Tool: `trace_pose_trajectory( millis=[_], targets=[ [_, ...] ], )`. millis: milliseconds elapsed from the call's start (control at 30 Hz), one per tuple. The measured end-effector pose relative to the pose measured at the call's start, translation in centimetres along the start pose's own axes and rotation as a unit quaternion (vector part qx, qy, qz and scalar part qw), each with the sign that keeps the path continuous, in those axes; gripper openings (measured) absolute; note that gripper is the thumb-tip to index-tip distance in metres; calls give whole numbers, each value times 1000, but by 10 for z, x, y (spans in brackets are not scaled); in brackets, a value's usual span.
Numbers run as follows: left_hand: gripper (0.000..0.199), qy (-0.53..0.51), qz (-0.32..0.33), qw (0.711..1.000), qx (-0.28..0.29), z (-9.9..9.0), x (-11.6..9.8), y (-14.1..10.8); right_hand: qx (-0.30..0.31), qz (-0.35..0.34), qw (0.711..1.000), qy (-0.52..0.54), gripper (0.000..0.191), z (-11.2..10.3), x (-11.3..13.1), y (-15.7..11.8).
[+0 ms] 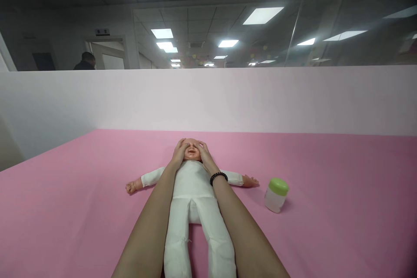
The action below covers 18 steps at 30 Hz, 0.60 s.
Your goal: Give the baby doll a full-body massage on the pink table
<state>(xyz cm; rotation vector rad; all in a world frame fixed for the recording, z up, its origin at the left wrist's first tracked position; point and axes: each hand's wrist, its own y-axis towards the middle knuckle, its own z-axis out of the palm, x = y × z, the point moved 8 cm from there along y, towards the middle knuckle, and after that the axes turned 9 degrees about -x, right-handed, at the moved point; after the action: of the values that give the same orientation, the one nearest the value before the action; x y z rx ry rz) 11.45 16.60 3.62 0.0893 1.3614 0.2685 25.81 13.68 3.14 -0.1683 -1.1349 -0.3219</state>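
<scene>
A baby doll (194, 184) with a white cloth body lies on its back on the pink sheet (81, 191), arms stretched out to both sides. My left hand (178, 153) is cupped round the left side of its head, the thumb on the face near the eye. On the right side, my right hand (205, 155) holds the head in the same way, its thumb also by the eye. The doll's mouth shows between my hands, while the eyes are mostly covered. A black bead bracelet (218, 177) circles my right wrist.
A clear jar with a green lid (277, 187) stands on the sheet to the right of the doll's hand. Behind the sheet runs a low white wall (228, 100). Beyond it, a person (86, 61) is partly visible near a doorway at left.
</scene>
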Motion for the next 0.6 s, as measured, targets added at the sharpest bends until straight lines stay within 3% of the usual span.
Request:
trace_pose_trajectory(
  millis=[233, 467, 600],
  targets=[
    [44, -2, 3, 1000, -7, -1, 1, 3, -2, -4, 1000, 12, 41, 0, -3, 4],
    [54, -4, 7, 1000, 13, 1, 0, -2, 31, -21, 999, -8, 57, 1, -4, 0],
    [51, 2, 3, 1000, 2, 0, 0, -1, 26, -27, 999, -17, 56, -1, -4, 1]
  ],
)
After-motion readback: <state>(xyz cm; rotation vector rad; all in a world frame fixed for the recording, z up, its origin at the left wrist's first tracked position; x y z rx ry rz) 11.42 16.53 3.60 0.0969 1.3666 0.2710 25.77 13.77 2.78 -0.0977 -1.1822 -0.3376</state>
